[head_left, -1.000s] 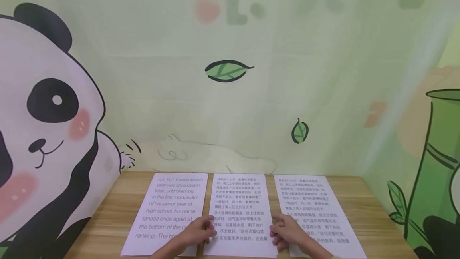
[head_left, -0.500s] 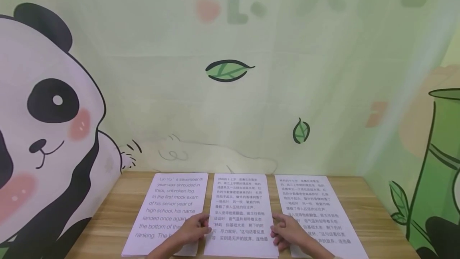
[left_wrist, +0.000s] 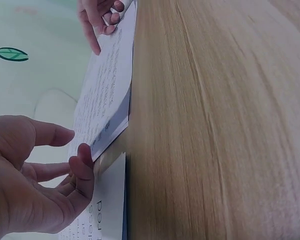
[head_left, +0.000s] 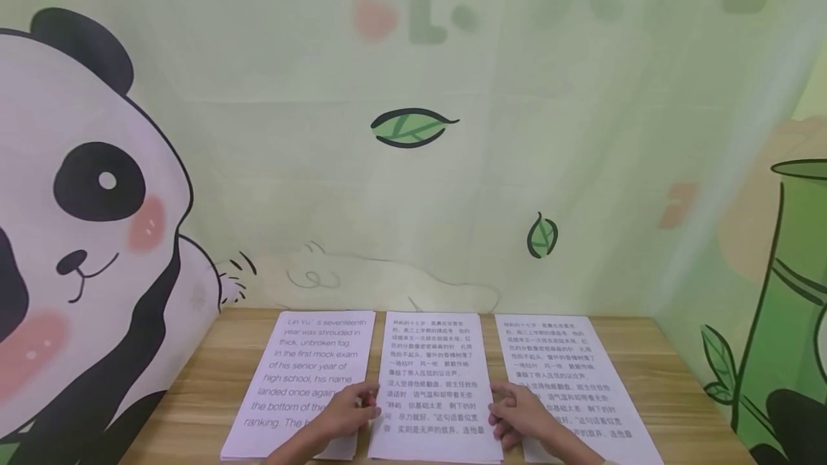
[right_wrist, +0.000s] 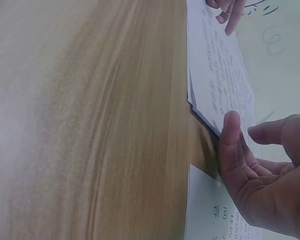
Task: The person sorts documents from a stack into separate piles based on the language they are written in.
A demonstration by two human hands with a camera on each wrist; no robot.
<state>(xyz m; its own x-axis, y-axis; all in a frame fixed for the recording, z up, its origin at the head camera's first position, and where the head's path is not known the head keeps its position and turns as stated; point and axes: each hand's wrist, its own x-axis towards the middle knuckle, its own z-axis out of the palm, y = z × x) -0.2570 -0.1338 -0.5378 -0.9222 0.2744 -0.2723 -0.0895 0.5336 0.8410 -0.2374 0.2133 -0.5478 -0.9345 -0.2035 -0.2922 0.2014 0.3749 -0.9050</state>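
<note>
Three stacks of printed sheets lie side by side. At the left edge of the middle stack [head_left: 429, 393], which bears Chinese text, my left hand [head_left: 345, 418] has loosely bent fingers right at the paper's side. My right hand [head_left: 523, 415] mirrors it at the right edge, its fingertips close against the sheets. A gap shows between thumb and fingers of the left hand [left_wrist: 40, 175] in the left wrist view, and of the right hand [right_wrist: 267, 172] in the right wrist view. Sheets at the stack's near end sit slightly uneven.
An English-text stack [head_left: 304, 372] lies to the left, partly under my left forearm. Another Chinese-text stack [head_left: 555, 357] lies to the right, partly covered by my right hand. The wooden table [head_left: 194, 379] ends at a panda-printed backdrop [head_left: 413, 199].
My left hand has drawn a little left, so its fingertips uncover the middle stack's left edge and text. The right hand stays nearly in place.
</note>
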